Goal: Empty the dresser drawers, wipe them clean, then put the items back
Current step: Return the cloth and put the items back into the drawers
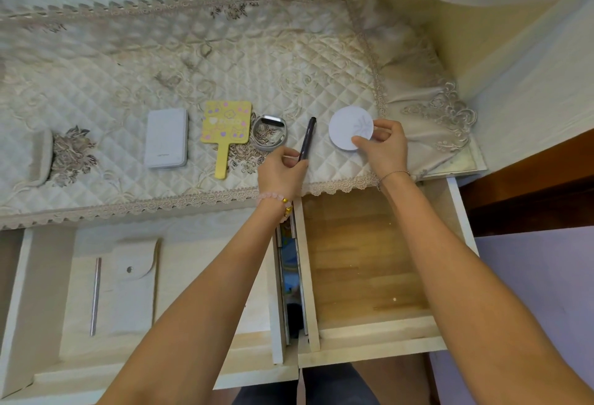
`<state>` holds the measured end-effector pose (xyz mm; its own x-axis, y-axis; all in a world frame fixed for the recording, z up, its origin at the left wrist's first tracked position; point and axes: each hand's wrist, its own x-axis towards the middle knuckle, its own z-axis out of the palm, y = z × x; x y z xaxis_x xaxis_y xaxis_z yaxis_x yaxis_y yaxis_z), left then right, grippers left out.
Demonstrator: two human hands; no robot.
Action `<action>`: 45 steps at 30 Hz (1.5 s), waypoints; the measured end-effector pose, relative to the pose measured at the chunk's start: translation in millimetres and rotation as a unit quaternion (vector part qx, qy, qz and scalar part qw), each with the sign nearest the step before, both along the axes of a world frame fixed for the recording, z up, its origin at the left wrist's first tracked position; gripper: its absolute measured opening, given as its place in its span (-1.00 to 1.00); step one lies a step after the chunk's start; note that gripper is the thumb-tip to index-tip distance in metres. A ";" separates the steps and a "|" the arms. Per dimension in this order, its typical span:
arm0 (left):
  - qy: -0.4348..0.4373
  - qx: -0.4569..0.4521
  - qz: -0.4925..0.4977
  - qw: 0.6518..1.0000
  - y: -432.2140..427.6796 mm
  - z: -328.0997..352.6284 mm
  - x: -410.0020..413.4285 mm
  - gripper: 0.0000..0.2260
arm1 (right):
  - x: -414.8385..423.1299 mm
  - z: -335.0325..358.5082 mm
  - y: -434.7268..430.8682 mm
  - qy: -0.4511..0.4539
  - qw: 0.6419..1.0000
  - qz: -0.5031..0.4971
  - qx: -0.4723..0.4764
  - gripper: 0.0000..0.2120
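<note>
Two dresser drawers stand pulled out below the quilted dresser top (180,76). The right drawer (360,263) shows only its bare wooden bottom. In the left drawer (199,276) lie a white snap pouch (128,279) and a thin metal stick (95,295). My left hand (283,170) grips the lower end of a dark pen (307,137) on the dresser top. My right hand (385,147) pinches a round white compact (350,128) at its right edge, just above the cloth.
On the dresser top lie a white power bank (167,137), a yellow hand mirror (225,134) and a grey wristband (268,133). A mirror at the back reflects them. A lace cloth edge (160,205) overhangs the drawers. A dark wooden piece (527,176) stands at right.
</note>
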<state>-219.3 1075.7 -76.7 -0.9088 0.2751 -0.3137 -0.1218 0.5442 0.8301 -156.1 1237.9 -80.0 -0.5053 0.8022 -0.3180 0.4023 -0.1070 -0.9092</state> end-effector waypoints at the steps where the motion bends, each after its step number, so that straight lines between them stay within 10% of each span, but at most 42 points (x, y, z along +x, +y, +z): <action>1: -0.010 0.010 0.004 1.000 -2.3 1.3 0.6 -0.89 | 1.6 1.3 -1.0 0.006 1.000 -0.007 -0.008 -0.53; 18: -0.141 0.185 0.040 0.972 -75.2 33.7 43.7 -0.88 | 79.9 44.2 -68.2 0.102 0.978 -0.026 -0.178 -0.64; 45: -0.201 0.133 0.133 0.961 -292.3 -28.6 102.5 -0.79 | 91.9 -4.4 -259.8 -0.016 0.953 0.106 -0.284 -0.71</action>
<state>-116.9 783.4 -105.3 -0.7776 0.1700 -0.6054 -0.5678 0.2240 0.7921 -64.3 978.1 -84.4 -0.6201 0.3764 -0.6883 0.4958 -0.4919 -0.7157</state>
